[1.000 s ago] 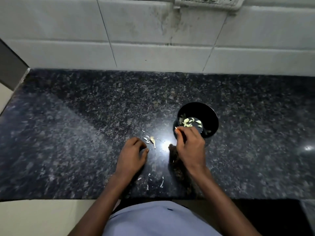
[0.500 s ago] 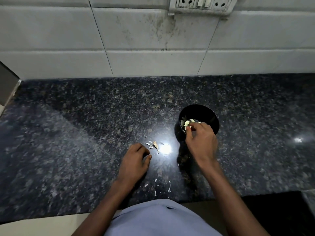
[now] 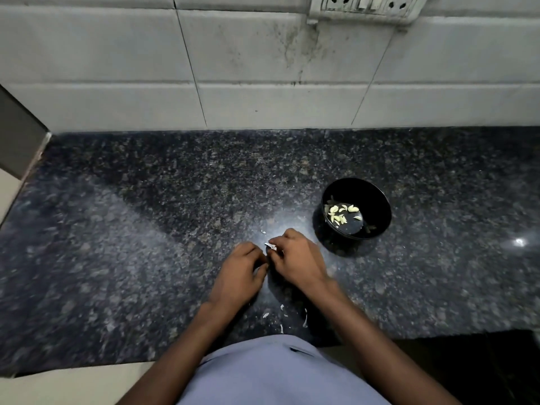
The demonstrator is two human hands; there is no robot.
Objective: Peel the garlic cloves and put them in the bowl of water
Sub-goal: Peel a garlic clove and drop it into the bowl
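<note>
A black bowl (image 3: 378,200) of water stands on the dark granite counter (image 3: 146,229), with several peeled pale garlic cloves (image 3: 339,214) floating in it. My right hand (image 3: 298,263) lies left of the bowl and pinches a small white garlic clove (image 3: 271,246) at its fingertips. My left hand (image 3: 241,271) rests on the counter right beside it, fingers curled and almost touching the right fingertips. Whether the left hand holds anything is hidden.
Scraps of white garlic skin (image 3: 304,320) lie near the counter's front edge, close to my body. A tiled wall with a socket strip (image 3: 365,4) rises behind. The counter ends at the left, beside a grey panel (image 3: 20,141).
My right hand has left the bowl and moved back left to meet the left hand, where it now pinches a garlic clove. The camera view has tilted up.
</note>
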